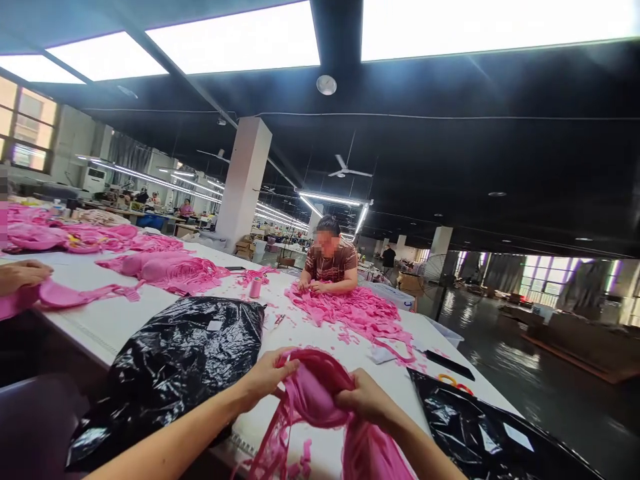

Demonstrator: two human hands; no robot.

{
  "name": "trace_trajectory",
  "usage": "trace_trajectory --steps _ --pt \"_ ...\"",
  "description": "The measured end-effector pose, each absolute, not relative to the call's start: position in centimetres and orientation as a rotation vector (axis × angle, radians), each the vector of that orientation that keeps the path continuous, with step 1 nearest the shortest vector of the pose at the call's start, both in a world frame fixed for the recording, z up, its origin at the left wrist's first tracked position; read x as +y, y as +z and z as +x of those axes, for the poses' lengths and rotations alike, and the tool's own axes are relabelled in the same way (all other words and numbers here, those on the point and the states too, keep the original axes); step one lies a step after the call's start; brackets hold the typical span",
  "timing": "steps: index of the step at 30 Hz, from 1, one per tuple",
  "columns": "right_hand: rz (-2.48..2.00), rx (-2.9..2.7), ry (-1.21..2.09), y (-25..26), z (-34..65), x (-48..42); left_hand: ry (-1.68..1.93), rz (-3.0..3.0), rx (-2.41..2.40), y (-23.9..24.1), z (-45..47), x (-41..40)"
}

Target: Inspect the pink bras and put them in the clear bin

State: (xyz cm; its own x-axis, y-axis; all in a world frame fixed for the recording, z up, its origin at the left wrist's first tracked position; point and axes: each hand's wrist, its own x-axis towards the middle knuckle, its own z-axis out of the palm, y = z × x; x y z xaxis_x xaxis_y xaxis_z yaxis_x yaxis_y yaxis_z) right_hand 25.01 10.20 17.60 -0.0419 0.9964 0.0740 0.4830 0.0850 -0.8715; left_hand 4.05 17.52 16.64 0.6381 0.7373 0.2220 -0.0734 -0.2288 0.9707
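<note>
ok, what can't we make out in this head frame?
Head view only:
- Pink garment: lower part cut off by the bottom edge; its shape is lost in folds.
- Left hand, right hand: fingertips buried in fabric.
- Black bags: contents hidden by plastic.
- Co-worker's hands: too small, sunk in pink scraps.

Head view, forward across white table (pixel 125 320)

left hand (pixel 265 381), right hand (pixel 367 400) clenched close.
</note>
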Motion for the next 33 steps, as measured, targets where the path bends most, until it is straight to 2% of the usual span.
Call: trace_trajectory --steps 7,13,18,23,29,33 --pt "-1.465 -1.819 0.915 17.2 24.4 8.9 0.953 1.550 0.647 14.9 4.3 17.9" --pt "-1.539 -1.828 0.732 16.0 25.2 9.5 0.782 1.493 0.524 14.8 3.6 16.4" --pt "-1.575 -1.860 0.721 16.2 24.3 9.0 0.890 1.515 0.653 14.8 4.0 16.4" --pt "-1.638 -1.808 0.677 16.1 23.4 9.1 0.800 1.328 0.584 14.3 4.1 16.1" --pt "-1.534 -1.829 0.782 16.6 26.9 7.8 0.797 1.188 0.734 14.3 2.5 16.0" --pt "-1.511 -1.795 0.907 14.5 28.8 5.5 0.838 1.085 0.870 14.7 1.5 15.1"
